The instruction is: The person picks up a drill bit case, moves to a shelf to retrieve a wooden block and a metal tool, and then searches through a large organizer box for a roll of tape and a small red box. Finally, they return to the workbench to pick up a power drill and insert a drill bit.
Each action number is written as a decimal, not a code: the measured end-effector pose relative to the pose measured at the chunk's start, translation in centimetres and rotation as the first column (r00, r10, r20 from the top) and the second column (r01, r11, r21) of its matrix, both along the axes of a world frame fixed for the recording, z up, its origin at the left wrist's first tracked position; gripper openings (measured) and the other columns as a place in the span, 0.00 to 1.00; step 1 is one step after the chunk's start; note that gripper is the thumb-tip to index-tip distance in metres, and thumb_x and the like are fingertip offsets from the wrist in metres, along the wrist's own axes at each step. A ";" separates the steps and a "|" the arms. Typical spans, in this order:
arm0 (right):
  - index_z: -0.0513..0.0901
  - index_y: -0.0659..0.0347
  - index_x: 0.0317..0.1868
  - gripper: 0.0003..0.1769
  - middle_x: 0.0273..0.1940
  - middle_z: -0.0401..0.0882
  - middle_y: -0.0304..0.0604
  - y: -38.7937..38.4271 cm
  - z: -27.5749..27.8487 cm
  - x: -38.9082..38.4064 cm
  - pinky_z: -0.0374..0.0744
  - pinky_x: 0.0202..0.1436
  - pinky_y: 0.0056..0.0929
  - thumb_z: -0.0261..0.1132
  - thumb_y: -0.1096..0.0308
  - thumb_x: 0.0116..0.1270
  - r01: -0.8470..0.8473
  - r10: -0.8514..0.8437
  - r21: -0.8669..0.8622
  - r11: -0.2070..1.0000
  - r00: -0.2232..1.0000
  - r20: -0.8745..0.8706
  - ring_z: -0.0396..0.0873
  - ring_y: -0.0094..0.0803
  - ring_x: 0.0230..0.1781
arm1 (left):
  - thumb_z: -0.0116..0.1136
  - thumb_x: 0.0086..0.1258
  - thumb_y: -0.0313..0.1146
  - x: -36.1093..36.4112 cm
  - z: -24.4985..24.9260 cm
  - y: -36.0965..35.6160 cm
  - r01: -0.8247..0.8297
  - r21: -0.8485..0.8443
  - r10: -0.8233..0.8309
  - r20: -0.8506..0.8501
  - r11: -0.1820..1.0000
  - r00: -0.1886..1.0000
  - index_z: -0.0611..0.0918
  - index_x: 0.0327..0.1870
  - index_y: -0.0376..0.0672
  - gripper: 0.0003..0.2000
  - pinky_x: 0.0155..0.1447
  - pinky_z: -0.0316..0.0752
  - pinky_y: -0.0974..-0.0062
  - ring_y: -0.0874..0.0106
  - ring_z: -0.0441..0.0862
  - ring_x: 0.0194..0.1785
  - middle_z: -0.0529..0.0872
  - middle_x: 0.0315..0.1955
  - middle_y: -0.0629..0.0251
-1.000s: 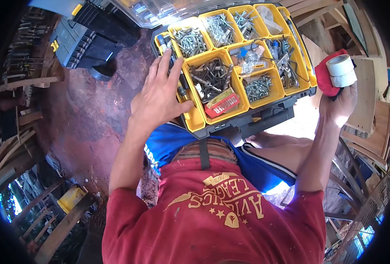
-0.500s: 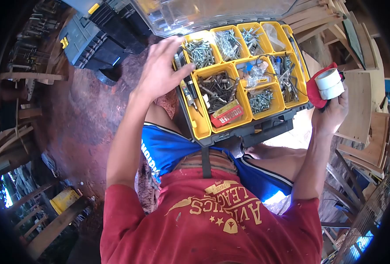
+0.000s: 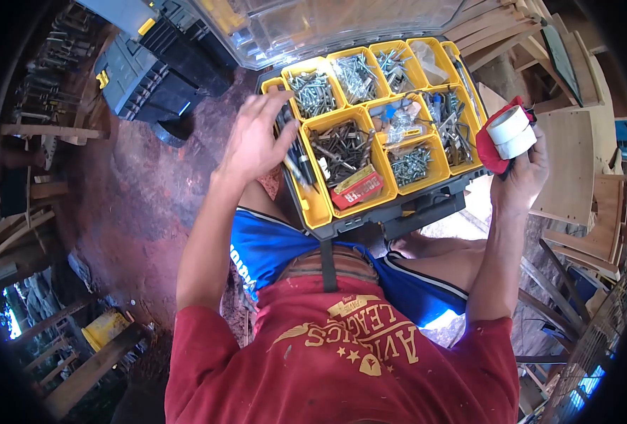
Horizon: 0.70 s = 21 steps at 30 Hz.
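Note:
My left hand [image 3: 257,134] is at the long left compartment of the open yellow and black organizer [image 3: 318,214]. Its thumb and fingers are apart over slim tools [image 3: 298,159] in that compartment, and nothing shows between them. The fingertips are partly blurred at the compartment's edge. In my right hand [image 3: 520,180], raised beside the organizer's right edge, are a white tape roll [image 3: 513,134] and a red object [image 3: 494,157] behind it. The yellow bins hold screws [image 3: 313,94], dark bits or nails [image 3: 340,150], a red box [image 3: 359,191] and small plastic bags [image 3: 407,121].
The organizer's transparent lid [image 3: 285,32] stands raised behind it. A grey and black toolbox [image 3: 140,78] is at the upper left. Wooden boards [image 3: 568,162] lean at the right. A yellow container [image 3: 106,330] sits at the lower left.
The organizer appears slightly further left and lower. My left hand's fingers have moved down to its left compartment. My right hand has shifted left and down with the tape roll and red object.

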State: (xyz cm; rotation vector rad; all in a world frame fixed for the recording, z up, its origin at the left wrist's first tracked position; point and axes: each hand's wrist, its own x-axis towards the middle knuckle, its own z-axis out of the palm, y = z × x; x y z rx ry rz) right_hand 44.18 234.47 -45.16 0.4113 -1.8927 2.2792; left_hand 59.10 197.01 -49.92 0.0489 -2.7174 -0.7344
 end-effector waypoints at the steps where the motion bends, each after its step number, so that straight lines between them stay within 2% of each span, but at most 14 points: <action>1: 0.80 0.66 0.61 0.17 0.53 0.83 0.42 0.0 0.1 0.0 0.83 0.60 0.32 0.65 0.80 0.74 0.013 -0.013 -0.012 1.000 1.000 0.015 0.83 0.28 0.53 | 0.67 0.69 0.32 0.3 0.0 0.4 0.014 0.019 -0.014 0.002 1.000 1.000 0.79 0.65 0.36 0.24 0.68 0.73 0.53 0.46 0.78 0.62 0.84 0.58 0.44; 5: 0.81 0.65 0.60 0.17 0.54 0.83 0.41 -0.1 0.4 0.7 0.82 0.62 0.32 0.67 0.80 0.72 0.007 -0.006 -0.015 1.000 0.998 0.061 0.83 0.28 0.55 | 0.68 0.67 0.29 1.9 -2.9 2.9 -0.023 0.074 0.036 -0.181 0.997 0.983 0.74 0.68 0.33 0.28 0.66 0.74 0.54 0.45 0.79 0.58 0.82 0.57 0.43; 8: 0.81 0.65 0.60 0.17 0.55 0.83 0.41 0.0 0.2 0.3 0.82 0.62 0.32 0.68 0.79 0.71 -0.004 0.004 0.016 1.000 1.000 0.028 0.83 0.28 0.55 | 0.68 0.66 0.27 3.1 -3.5 5.1 -0.122 0.267 0.182 -0.213 0.956 0.960 0.73 0.69 0.32 0.29 0.65 0.75 0.56 0.50 0.80 0.60 0.82 0.57 0.44; 9: 0.81 0.65 0.60 0.18 0.55 0.83 0.41 0.1 0.0 0.1 0.83 0.61 0.32 0.69 0.79 0.71 -0.003 0.003 0.029 1.000 1.000 0.009 0.83 0.28 0.55 | 0.68 0.66 0.27 3.5 -2.9 6.3 -0.160 0.280 0.213 -0.170 0.947 0.962 0.73 0.68 0.32 0.29 0.65 0.74 0.57 0.52 0.80 0.60 0.82 0.57 0.46; 10: 0.81 0.65 0.60 0.17 0.54 0.84 0.41 0.0 -0.1 0.1 0.83 0.61 0.32 0.69 0.79 0.71 0.004 -0.005 0.022 1.000 1.000 0.025 0.83 0.28 0.55 | 0.68 0.66 0.28 3.8 -3.0 7.0 -0.168 0.165 0.200 -0.206 0.972 0.958 0.74 0.68 0.32 0.29 0.65 0.73 0.57 0.52 0.79 0.60 0.82 0.56 0.47; 12: 0.81 0.65 0.60 0.17 0.54 0.84 0.42 -0.3 -0.1 0.2 0.84 0.60 0.32 0.69 0.78 0.71 0.007 -0.007 0.005 1.000 0.998 0.059 0.84 0.28 0.54 | 0.69 0.66 0.28 4.3 -3.0 8.2 -0.181 0.120 0.203 -0.217 0.976 0.955 0.74 0.68 0.33 0.28 0.65 0.73 0.57 0.52 0.79 0.60 0.82 0.56 0.48; 16: 0.81 0.66 0.59 0.17 0.53 0.85 0.43 -0.9 0.4 0.4 0.85 0.58 0.31 0.69 0.78 0.71 -0.015 0.012 0.050 0.999 0.998 0.058 0.85 0.28 0.52 | 0.70 0.65 0.29 5.0 -3.5 8.1 -0.174 0.301 0.251 -0.241 0.938 0.937 0.74 0.68 0.33 0.29 0.68 0.71 0.58 0.51 0.77 0.62 0.78 0.60 0.44; 17: 0.81 0.66 0.59 0.17 0.54 0.85 0.43 -1.0 0.4 0.3 0.85 0.57 0.31 0.69 0.78 0.71 -0.024 0.022 0.053 0.998 0.998 0.052 0.85 0.28 0.52 | 0.72 0.64 0.32 5.0 -3.8 7.7 -0.191 0.216 0.244 -0.254 0.958 0.936 0.70 0.71 0.32 0.35 0.71 0.67 0.55 0.46 0.72 0.67 0.76 0.63 0.41; 20: 0.81 0.67 0.60 0.17 0.53 0.85 0.43 -0.6 -0.3 0.0 0.85 0.57 0.30 0.69 0.78 0.72 -0.062 0.059 0.062 0.996 0.997 0.043 0.85 0.28 0.52 | 0.75 0.60 0.36 4.0 -2.4 6.0 -0.236 0.144 0.257 -0.148 0.961 0.955 0.63 0.76 0.30 0.44 0.76 0.60 0.51 0.43 0.66 0.72 0.73 0.66 0.40; 21: 0.81 0.67 0.60 0.17 0.53 0.85 0.43 -0.4 -0.5 -0.1 0.85 0.57 0.30 0.69 0.78 0.72 -0.077 0.074 0.065 0.995 0.996 0.042 0.85 0.28 0.52 | 0.77 0.56 0.41 3.6 -2.5 4.9 -0.202 0.248 0.203 0.020 0.947 0.979 0.58 0.79 0.30 0.53 0.78 0.55 0.50 0.42 0.63 0.74 0.72 0.69 0.39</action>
